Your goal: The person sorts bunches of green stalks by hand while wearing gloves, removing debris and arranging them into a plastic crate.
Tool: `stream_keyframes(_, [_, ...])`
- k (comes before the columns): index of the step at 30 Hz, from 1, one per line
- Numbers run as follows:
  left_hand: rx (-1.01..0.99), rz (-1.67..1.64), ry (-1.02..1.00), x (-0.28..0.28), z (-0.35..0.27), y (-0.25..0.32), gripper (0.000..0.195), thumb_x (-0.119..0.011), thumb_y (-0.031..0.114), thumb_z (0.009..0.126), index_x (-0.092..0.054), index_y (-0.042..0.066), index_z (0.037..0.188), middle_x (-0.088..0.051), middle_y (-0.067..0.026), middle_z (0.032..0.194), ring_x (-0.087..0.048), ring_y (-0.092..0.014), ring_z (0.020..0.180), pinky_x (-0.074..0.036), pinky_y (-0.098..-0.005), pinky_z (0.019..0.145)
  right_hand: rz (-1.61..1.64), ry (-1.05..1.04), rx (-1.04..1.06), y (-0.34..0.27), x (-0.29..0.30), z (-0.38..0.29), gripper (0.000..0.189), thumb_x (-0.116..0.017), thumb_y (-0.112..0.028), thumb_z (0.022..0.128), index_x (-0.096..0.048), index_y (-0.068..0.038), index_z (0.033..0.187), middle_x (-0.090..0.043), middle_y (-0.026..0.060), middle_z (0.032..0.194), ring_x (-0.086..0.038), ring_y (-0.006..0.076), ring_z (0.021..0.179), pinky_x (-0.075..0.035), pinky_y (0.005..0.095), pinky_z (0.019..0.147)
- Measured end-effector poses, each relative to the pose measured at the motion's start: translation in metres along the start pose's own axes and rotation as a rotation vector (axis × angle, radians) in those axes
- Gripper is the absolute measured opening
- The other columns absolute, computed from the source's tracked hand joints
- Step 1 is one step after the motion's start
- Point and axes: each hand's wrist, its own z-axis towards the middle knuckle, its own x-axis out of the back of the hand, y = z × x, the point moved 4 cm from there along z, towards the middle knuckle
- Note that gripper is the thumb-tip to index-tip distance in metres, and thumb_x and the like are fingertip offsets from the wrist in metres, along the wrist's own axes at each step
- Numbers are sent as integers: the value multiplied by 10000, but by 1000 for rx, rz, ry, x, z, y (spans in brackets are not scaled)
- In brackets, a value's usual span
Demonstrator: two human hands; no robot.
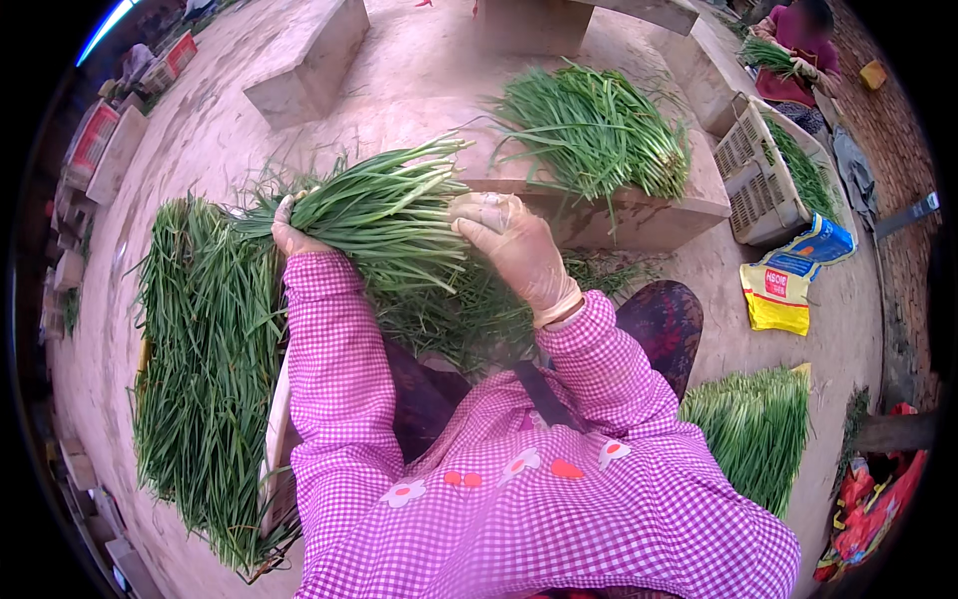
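Observation:
My left hand [288, 230] is wrapped around a bunch of garlic chives [389, 202], gripping it towards the leafy end. Pale stem ends of the bunch fan out to the right. There my right hand [516, 247], in a thin translucent glove, has thumb and fingertips closed on a few stem ends. Beyond it, a loose pile of garlic chives [591, 127] lies on a low concrete block [644, 221]. To the left of my left arm, long chives [209, 359] are heaped over a crate [275, 442], mostly hiding it.
Loose leaves [464, 322] litter the floor between my knees. At right stand upright packed chives [748, 427], a yellow-and-blue bag [786, 281] and a plastic crate of chives [760, 180]. A person [804, 52] holding chives sits at far right. Concrete blocks [307, 67] stand ahead.

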Motion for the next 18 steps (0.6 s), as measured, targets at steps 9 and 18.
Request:
stream_keyframes(9, [-10,-52,-131,-18,-17,-17,118,-549,130,803,-599,28,770,-670,-169,800,-645,-317,784,-534,-463,802,842,119,-586,25,-61,0,275,-686,-131,846,-667,8,1083,-699,78,1058,-636,163,963,-479,307,857])
stream_keyframes(18, [15,-94,-239,-16,-10,-16,159,-536,153,821,-605,12,795,-667,-169,832,-637,-299,806,-526,-450,830,1144,-6,-679,20,-30,-13,286,-624,-51,854,-642,50,1121,-675,68,1062,-607,138,966,-457,287,895])
